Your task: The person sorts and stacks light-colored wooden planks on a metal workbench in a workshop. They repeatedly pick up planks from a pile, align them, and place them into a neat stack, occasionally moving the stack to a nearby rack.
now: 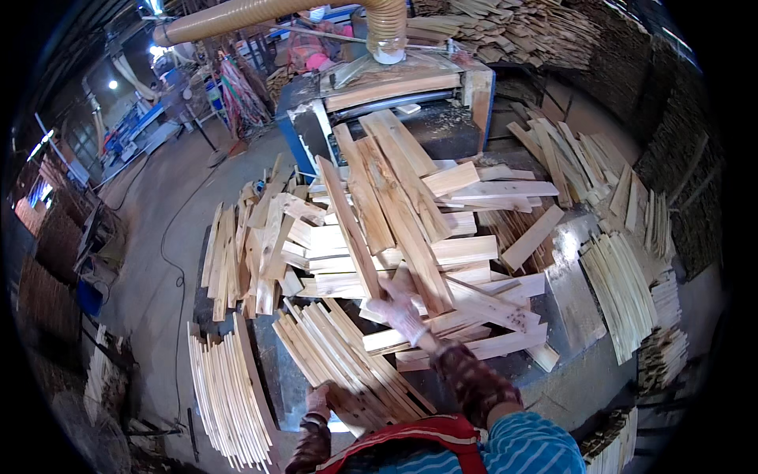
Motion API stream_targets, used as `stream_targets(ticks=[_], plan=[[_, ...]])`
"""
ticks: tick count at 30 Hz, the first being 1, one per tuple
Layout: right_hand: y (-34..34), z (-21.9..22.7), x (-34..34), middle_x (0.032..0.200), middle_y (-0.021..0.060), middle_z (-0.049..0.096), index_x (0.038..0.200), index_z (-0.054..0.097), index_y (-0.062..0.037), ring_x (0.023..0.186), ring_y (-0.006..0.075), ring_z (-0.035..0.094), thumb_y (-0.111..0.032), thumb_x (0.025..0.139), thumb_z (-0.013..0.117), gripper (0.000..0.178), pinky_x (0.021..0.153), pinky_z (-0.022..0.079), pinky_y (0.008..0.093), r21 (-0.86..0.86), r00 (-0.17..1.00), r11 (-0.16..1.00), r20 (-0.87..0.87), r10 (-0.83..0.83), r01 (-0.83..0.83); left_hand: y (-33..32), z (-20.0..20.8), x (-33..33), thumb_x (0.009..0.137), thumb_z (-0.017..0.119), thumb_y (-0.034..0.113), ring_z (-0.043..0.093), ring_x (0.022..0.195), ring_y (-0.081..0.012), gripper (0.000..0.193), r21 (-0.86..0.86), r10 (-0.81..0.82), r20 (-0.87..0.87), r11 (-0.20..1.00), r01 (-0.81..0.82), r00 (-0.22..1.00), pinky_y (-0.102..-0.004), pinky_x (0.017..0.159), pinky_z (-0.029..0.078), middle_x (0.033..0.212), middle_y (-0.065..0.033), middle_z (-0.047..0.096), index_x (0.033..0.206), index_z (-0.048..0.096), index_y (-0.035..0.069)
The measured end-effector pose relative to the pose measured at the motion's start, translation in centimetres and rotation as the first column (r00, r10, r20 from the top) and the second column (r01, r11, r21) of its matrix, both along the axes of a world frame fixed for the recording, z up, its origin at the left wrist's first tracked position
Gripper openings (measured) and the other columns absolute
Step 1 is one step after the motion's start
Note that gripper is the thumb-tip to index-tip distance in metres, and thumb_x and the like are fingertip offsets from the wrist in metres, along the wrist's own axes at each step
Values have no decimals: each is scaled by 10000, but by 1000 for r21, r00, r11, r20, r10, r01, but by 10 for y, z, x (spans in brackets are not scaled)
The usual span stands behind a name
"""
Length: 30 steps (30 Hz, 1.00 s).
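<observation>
My right hand [400, 308], in a pale work glove, is closed around the near end of a narrow wooden board [347, 225]. That board is tilted on its edge and slants away over a loose pile of boards. Lower down, my gloved left hand [318, 400] is bent around the near corner of a wooden plank [355, 407], its fingers partly hidden. This plank lies at the near end of a row of boards [343, 347] stacked side by side. Longer rough boards [403, 213] reach from beside my right hand to the machine.
A planer-like machine [387, 99] with a ribbed dust hose [260, 17] stands ahead. Edge-stacked boards [229, 395] sit at the left, more [620, 292] at the right. A cable [170, 237] crosses the floor at left. Large wood stacks [521, 31] fill the back.
</observation>
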State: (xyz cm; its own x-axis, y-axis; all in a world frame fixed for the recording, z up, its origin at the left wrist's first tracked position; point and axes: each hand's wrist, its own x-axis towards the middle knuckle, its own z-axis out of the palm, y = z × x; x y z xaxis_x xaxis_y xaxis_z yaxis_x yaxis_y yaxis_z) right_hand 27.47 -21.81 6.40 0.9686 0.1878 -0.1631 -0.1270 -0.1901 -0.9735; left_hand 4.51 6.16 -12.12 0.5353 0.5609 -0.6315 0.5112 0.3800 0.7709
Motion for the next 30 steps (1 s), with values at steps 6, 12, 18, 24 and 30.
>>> stream_targets(ticks=[6,12,18,24,30], plan=[[28,-66,-107,1175,116,624,1451,413,56,1108,170,579,-186,897,725,679,948,484,308,550,970,835,-204,129,4,-9,68,88,873,708,416,413,1392,-359,957,562,-379,205,800,209,902,-403,1165,322,1556,-264,337,1553,201,-28],[20,0,-88,1135,174,652,1341,559,-65,1052,276,634,-292,908,697,508,926,493,412,-141,896,960,347,277,-243,-71,165,191,836,716,58,655,879,-174,874,-164,-561,439,718,677,702,-313,835,538,1113,-124,662,1566,236,67],[-64,-58,7,1584,166,296,1545,262,-48,1407,403,327,-419,791,672,936,1159,292,469,-864,920,350,392,19,361,-103,182,176,747,768,156,606,1092,-342,853,581,-651,41,633,512,758,-428,901,521,1245,-199,557,1502,372,154],[-52,-35,-30,1420,210,488,1511,341,-22,1182,337,571,-149,829,664,765,963,503,397,-142,961,987,272,-39,80,-89,182,147,772,789,184,537,1212,-318,882,685,-677,-32,521,510,735,-393,996,467,1356,-198,497,1521,331,105],[24,-9,-113,1293,172,590,1470,411,-17,1116,370,608,-228,869,704,700,942,527,371,-252,903,968,414,113,-5,-93,189,165,844,803,292,555,1185,-230,936,-92,-498,504,781,617,706,-350,1020,452,1314,-156,565,1548,251,16]])
